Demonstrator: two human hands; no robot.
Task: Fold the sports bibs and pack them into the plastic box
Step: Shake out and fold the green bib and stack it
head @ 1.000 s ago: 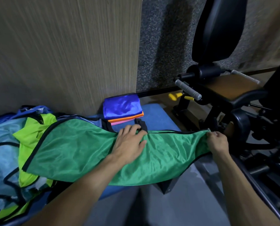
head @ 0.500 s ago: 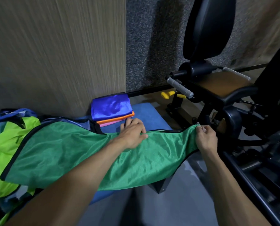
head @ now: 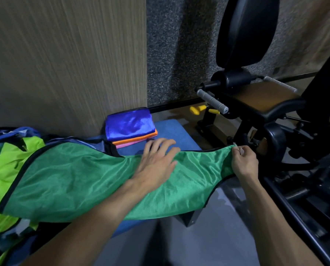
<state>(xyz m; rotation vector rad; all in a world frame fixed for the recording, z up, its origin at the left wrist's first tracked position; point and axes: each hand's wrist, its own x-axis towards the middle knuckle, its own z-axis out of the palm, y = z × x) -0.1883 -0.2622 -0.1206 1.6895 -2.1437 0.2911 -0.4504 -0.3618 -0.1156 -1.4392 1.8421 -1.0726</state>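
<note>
A green mesh bib (head: 87, 185) with black trim lies stretched left to right across a blue padded bench (head: 169, 131). My left hand (head: 156, 160) rests flat on its middle with the fingers spread, reaching past the far edge. My right hand (head: 243, 162) pinches the bib's right end and holds it taut off the bench edge. A stack of folded bibs (head: 130, 126), blue on top of orange and pink, sits against the wall behind. No plastic box is in view.
A heap of loose bibs (head: 12, 156), lime and light blue, lies at the left. A black gym machine (head: 256, 104) with grey handles stands close on the right. A wood-grain wall panel (head: 64, 64) rises right behind the bench. Grey floor lies below.
My left hand has lifted its fingers slightly and spread them over the far edge. My right hand keeps the same pinch on the bib's end. The view has shifted a little.
</note>
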